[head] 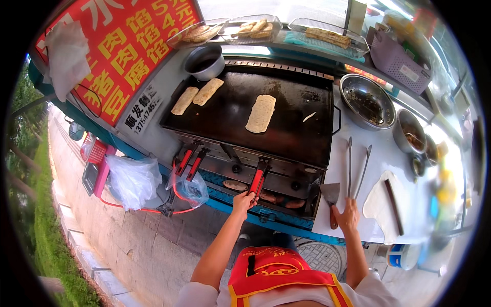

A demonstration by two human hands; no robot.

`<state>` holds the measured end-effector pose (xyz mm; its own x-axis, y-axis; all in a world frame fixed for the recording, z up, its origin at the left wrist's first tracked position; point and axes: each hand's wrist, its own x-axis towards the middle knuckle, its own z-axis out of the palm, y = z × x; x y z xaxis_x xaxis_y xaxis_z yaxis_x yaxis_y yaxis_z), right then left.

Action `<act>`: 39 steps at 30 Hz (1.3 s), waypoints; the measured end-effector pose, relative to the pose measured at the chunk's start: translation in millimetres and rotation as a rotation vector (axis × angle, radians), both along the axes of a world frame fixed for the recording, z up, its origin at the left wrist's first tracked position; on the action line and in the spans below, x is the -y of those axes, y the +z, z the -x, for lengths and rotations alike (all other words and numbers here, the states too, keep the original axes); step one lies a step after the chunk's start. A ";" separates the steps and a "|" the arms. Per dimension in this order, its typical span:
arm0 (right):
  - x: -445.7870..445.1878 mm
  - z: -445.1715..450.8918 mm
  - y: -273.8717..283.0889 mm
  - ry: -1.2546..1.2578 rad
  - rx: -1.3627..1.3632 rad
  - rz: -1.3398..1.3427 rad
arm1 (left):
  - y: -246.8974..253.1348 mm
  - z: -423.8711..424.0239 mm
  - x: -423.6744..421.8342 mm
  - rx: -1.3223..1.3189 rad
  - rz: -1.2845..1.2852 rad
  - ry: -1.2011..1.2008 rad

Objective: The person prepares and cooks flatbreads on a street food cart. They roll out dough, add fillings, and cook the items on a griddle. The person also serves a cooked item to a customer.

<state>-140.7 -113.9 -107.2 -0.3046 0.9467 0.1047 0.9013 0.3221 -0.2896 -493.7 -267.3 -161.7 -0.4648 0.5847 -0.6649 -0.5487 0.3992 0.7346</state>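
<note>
My left hand (pixel 245 202) grips a red handle (pixel 257 180) at the front of the black griddle (pixel 230 107). On the counter to the right, my right hand (pixel 348 215) is at the near end of metal tongs (pixel 350 165), beside the handle of a scraper (pixel 330 192); whether its fingers are closed on the tongs is unclear. One flatbread (pixel 261 114) lies mid-griddle, and two more, a left one (pixel 185 101) and a browner one (pixel 208 92), lie at its left. Below the griddle, breads (pixel 235 185) sit in an open compartment.
Right of the griddle stand a large steel bowl (pixel 367 101), a smaller bowl of filling (pixel 409 130), and a sheet of dough (pixel 383 207) with a dark rolling pin (pixel 394 206) on it. A grey pot (pixel 204 63) stands at the back left. Wire baskets (pixel 250 30) line the shelf.
</note>
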 end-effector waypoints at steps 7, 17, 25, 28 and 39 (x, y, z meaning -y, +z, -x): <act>23.8 -5.0 -49.9 -0.127 -0.068 0.194 | 28.5 84.9 -84.4 -0.879 0.003 -0.302; 89.6 9.1 16.6 -0.390 -0.131 0.167 | 0.8 129.9 -299.3 -1.502 0.229 -0.767; 84.7 30.1 6.5 -0.498 -0.154 0.075 | -15.2 155.6 -335.4 -1.577 0.324 -0.759; 69.3 48.0 19.4 -0.430 -0.261 0.016 | -13.8 175.7 -340.1 -1.575 0.366 -0.764; 1.1 116.2 52.5 -0.155 -0.287 -0.021 | 4.2 160.6 -276.8 -1.545 0.344 -0.806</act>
